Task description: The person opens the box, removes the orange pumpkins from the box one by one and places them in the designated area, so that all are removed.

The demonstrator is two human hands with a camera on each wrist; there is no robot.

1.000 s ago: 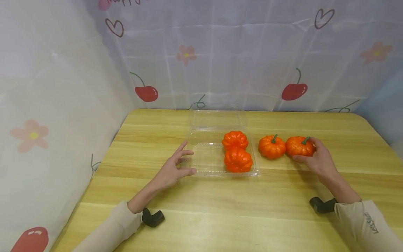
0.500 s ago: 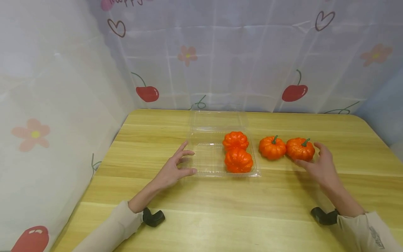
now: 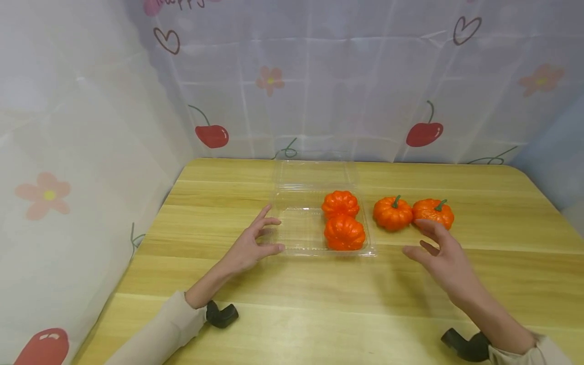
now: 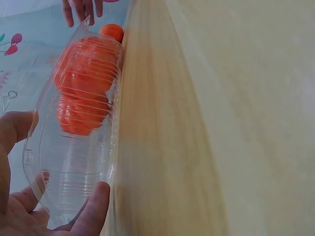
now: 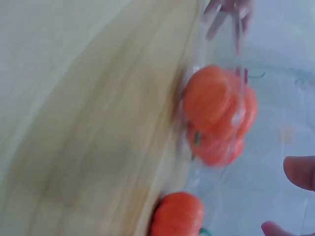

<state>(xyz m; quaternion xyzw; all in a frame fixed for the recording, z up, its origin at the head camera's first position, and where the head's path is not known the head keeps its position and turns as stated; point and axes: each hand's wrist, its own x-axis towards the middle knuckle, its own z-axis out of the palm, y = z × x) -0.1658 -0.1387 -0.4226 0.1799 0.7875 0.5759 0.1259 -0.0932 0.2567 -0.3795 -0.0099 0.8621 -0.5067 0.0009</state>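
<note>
Two orange pumpkins [image 3: 345, 234] in clear container [image 3: 298, 228]

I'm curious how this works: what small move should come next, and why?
Probably move the right hand to the nearer boxed pumpkin: that hand has come away from the rightmost pumpkin on the table empty, with the left hand at the clear box.

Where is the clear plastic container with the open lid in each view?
Head: clear plastic container near centre, lid open behind it.
Left wrist: the container runs tall down the left side.
Right wrist: the container is upper right of centre, blurred.
Shared landmark: ribbed orange pumpkins inside it.
</note>
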